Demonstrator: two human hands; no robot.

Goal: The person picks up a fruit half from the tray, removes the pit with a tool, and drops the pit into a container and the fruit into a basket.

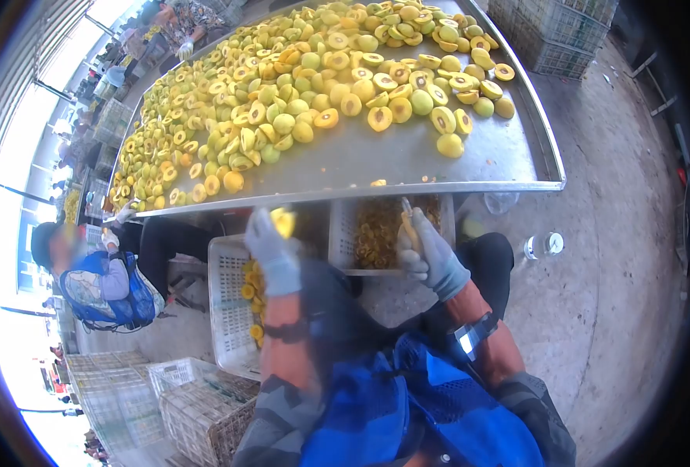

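Note:
My left hand (pixel 273 253), gloved in pale grey and slightly blurred, pinches a yellow stone fruit half (pixel 283 222) just below the table's near edge. In my gloved right hand (pixel 438 261), a small knife (pixel 413 233) with a tan handle is gripped, its short metal tip pointing up toward the table. Beneath that hand sits a white bin (pixel 337 241) of brownish pits and scraps (pixel 378 229). Left of my knees, a white slatted crate (pixel 227 311) contains hollowed yellow fruit halves (pixel 250 292). Above both hands, halved stone fruit (pixel 283 123) covers much of the metal table (pixel 345 175).
The table's raised rim (pixel 438 187) runs across in front of me. A person in a blue vest (pixel 115 284) sits at the left, near stacked crates (pixel 205 416). More crates (pixel 555 35) stand at the back right. A clear jar (pixel 553 244) rests on the concrete floor (pixel 594 311).

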